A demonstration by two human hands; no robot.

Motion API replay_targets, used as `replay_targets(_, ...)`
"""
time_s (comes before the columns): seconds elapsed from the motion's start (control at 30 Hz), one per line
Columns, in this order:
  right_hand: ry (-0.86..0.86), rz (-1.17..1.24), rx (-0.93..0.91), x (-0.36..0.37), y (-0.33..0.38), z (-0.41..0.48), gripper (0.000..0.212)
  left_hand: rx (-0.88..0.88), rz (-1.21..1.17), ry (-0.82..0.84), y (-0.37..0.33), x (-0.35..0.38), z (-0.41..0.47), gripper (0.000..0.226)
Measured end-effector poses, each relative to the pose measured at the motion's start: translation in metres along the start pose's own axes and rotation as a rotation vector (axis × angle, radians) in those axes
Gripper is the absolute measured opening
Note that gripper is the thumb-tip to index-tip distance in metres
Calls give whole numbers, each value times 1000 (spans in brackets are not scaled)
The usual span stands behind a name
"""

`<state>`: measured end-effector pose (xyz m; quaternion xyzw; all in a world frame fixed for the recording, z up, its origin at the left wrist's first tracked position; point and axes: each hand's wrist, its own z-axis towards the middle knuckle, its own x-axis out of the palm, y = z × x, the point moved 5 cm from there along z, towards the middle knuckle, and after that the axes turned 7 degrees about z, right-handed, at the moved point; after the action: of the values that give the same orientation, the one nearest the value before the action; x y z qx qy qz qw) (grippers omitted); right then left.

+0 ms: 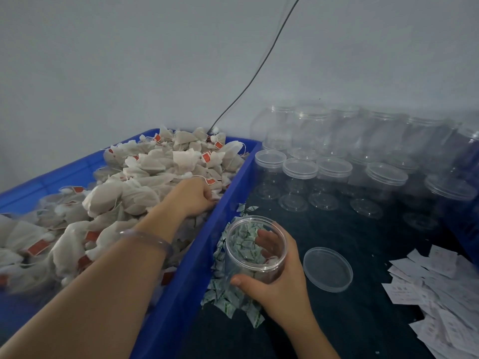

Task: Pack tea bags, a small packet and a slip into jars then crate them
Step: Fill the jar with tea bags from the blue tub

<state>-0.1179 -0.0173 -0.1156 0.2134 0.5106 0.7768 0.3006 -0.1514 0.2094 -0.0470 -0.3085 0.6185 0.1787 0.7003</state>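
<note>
Your head camera's view is dim and bluish, evenly lit, with only soft shadows. The tea bags [39,244] at lower left smear with motion blur. The empty jars [311,130] at the back look hazy, with faint glare on their rims. The slips [440,307] at lower right are soft and stretched.

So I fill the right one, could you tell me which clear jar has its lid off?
The clear jar held in the right hand: its mouth is open, its lid lies beside it; the jars behind appear capped.
</note>
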Motion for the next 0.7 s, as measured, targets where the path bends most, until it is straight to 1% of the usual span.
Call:
replay_targets(0.07, 6, -1, -5, 1, 0, 0, 96, 6, -41, -9, 1, -1, -1, 28)
replay_targets(0.13, 12, -3, -10, 2, 1, 0, 93, 3, -168, -16, 4, -2, -2, 26)
replay_targets(0.23, 15, -5, -6, 2, 1, 0, 92, -26, -447, -42, 4, -6, -1, 20)
replay_targets(0.3, 16, -6, -1, 2, 1, 0, 93, -62, -660, -85, 2, -10, -1, 11)
replay_targets(0.37, 15, -7, -2, 2, 1, 0, 93, -93, -853, -138, 1, -15, -3, 7)
replay_targets(0.4, 13, -6, 1, 2, 1, 0, 93, -92, -897, -163, 1, -17, -5, 8)
replay_targets(0.5, 18, -1, 9, 2, 0, 0, 95, -64, -794, -248, -4, -28, -12, 5)
replay_targets(0.53, 22, -1, 8, 3, 0, -1, 95, -53, -795, -259, -7, -31, -14, 6)
replay_targets(0.6, 26, -4, 10, 3, -1, -1, 96, -1, -908, -214, -18, -36, -18, 8)
replay_targets(0.7, 28, -12, 7, 3, 0, 0, 94, 101, -1232, -85, -46, -45, -30, 14)
